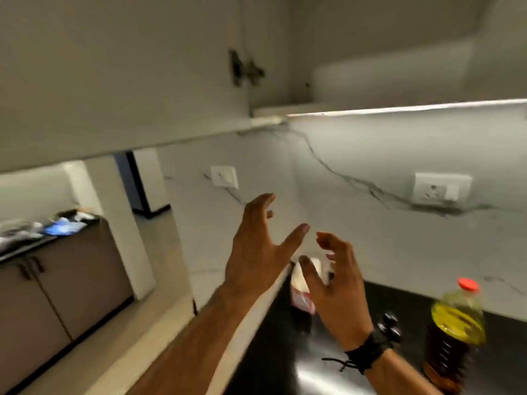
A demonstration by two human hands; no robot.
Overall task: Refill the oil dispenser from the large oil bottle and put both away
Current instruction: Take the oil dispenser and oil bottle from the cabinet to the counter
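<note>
The large oil bottle [453,334], yellow oil under a red cap, stands on the black counter [393,297] at the lower right. My left hand [256,243] is raised in the air at mid-frame, fingers spread, holding nothing. Beside it my right hand [333,277] is also lifted with fingers loosely bent and empty, a dark band on its wrist. Behind my right hand a small white and red container [302,292] stands on the counter, partly hidden; whether it is the oil dispenser I cannot tell. The whole view is blurred.
An open wall cupboard door [114,81] hangs at upper left, its shelf edge [399,109] running right. The marble backsplash carries two sockets [440,189]. A lower cabinet [57,280] with clutter on top stands at far left.
</note>
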